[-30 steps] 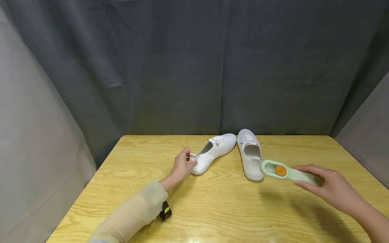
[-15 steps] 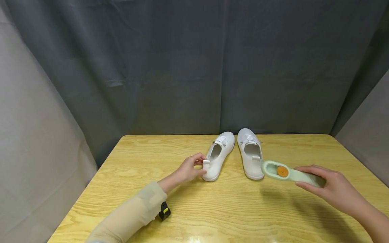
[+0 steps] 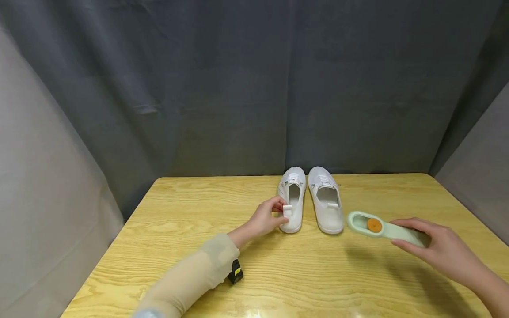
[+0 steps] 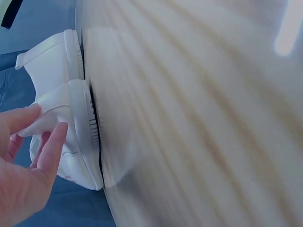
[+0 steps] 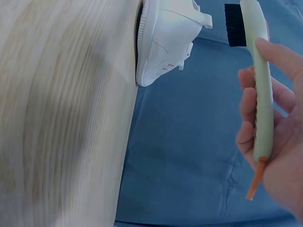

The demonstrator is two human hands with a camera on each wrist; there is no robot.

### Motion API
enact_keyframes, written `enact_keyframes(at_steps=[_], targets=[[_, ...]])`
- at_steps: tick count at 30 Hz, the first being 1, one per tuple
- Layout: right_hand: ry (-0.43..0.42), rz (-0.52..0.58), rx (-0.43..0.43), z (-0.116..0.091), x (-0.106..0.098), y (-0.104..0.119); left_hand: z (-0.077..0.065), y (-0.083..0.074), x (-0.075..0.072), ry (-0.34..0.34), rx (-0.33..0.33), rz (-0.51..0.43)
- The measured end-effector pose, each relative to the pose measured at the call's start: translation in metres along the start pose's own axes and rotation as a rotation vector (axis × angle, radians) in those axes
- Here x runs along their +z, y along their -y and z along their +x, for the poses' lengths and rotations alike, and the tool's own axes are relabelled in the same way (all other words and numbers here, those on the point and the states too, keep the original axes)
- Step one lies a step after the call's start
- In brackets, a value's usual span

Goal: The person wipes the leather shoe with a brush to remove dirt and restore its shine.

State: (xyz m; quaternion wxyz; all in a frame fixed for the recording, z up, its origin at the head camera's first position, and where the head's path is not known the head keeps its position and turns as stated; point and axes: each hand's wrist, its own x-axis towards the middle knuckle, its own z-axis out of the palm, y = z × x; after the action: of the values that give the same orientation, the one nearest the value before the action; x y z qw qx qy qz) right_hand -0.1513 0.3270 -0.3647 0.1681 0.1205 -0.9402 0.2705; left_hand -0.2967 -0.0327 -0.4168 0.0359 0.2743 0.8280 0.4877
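Two white sneakers stand side by side at the back of the table, toes toward the curtain. My left hand (image 3: pixel 267 216) pinches the heel of the left sneaker (image 3: pixel 294 221) between thumb and fingers, at its pull tab. The left wrist view shows this heel (image 4: pixel 57 101) close up, its sole on the tabletop. To the right, the other sneaker (image 3: pixel 330 218) stands untouched. My right hand (image 3: pixel 445 251) grips a pale green scrub brush (image 3: pixel 401 233) by its handle, above the table. Its orange button (image 3: pixel 374 225) faces up, and black bristles (image 5: pixel 235 24) show in the right wrist view.
A yellow wood-grain table (image 3: pixel 191 207) lies under everything. Dark grey curtain (image 3: pixel 222 88) hangs directly behind its back edge, with pale cloth (image 3: pixel 47 176) at the left side. A black wrist device (image 3: pixel 236 272) shows below the left sleeve.
My left hand has swung the left sneaker's heel rightward, so it has turned from slanting to nearly parallel with the other one. The right hand with the brush has shifted slightly right.
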Motion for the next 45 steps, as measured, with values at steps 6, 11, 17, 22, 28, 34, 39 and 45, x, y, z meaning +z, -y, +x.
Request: enact_keyframes(at_steps=[6, 11, 17, 22, 28, 34, 39, 45], targets=[[0.036, 0.002, 0.03, -0.003, 0.0, -0.001, 0.003, -0.005, 0.008, -0.007, -0.017, -0.018], [0.052, 0.005, 0.013, -0.004, 0.002, -0.004, 0.002, -0.007, 0.006, -0.008, -0.026, -0.04], [0.052, 0.038, -0.093, 0.0, 0.007, -0.008, -0.005, -0.004, -0.012, 0.012, 0.013, -0.082], [0.109, 0.071, -0.09, 0.004, 0.008, -0.005, -0.024, -0.001, -0.037, 0.06, 0.062, -0.015], [0.211, 0.127, -0.067, 0.011, 0.014, -0.001, -0.059, 0.002, -0.071, 0.121, 0.044, 0.053], [0.305, 0.193, -0.089, 0.021, 0.025, 0.002, -0.088, 0.008, -0.097, 0.111, -0.016, 0.053], [0.365, 0.297, -0.13, 0.027, 0.037, 0.005, -0.106, 0.015, -0.111, 0.081, -0.05, 0.062], [0.471, 0.394, -0.172, 0.032, 0.053, 0.01, -0.128, 0.018, -0.12, 0.082, -0.066, 0.075]])
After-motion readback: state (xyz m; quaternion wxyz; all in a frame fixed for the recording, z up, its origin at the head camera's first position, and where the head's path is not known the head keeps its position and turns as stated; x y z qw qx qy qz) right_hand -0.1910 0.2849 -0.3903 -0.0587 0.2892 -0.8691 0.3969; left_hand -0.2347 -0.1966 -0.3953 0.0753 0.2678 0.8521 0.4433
